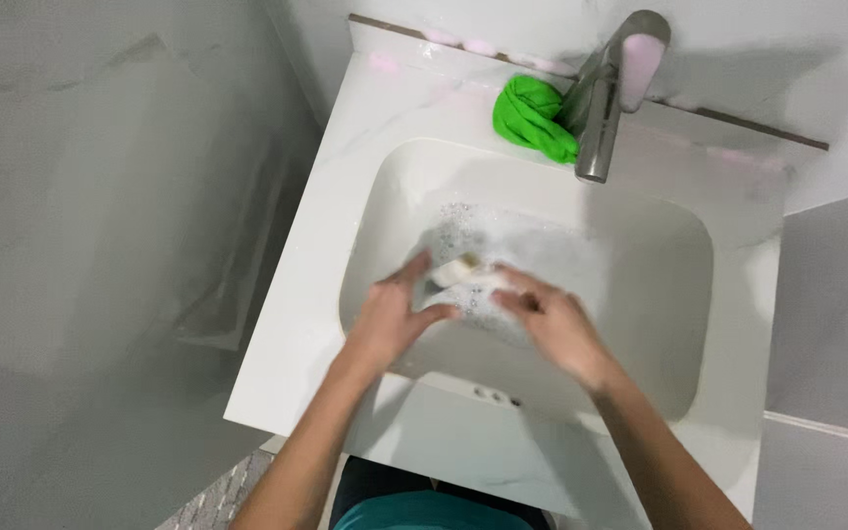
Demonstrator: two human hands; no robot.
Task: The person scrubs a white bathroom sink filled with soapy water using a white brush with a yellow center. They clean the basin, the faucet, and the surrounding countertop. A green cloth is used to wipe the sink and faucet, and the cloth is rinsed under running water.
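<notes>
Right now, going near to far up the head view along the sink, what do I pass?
Sink's front rim → left hand and right hand, side by side → pale object between them → soap foam → green cloth → faucet.

A bathroom is shown, most likely in a home. A white rectangular washbasin (679,324) is set into a pale, marble-patterned counter (296,324), and a brushed metal tap (609,98) is mounted at its back edge. Soapy foam (517,240) is seen lying in the bowl. A crumpled green cloth (532,120) is left beside the tap. The walls (100,196) around the basin are covered in large, smooth grey panels.
</notes>
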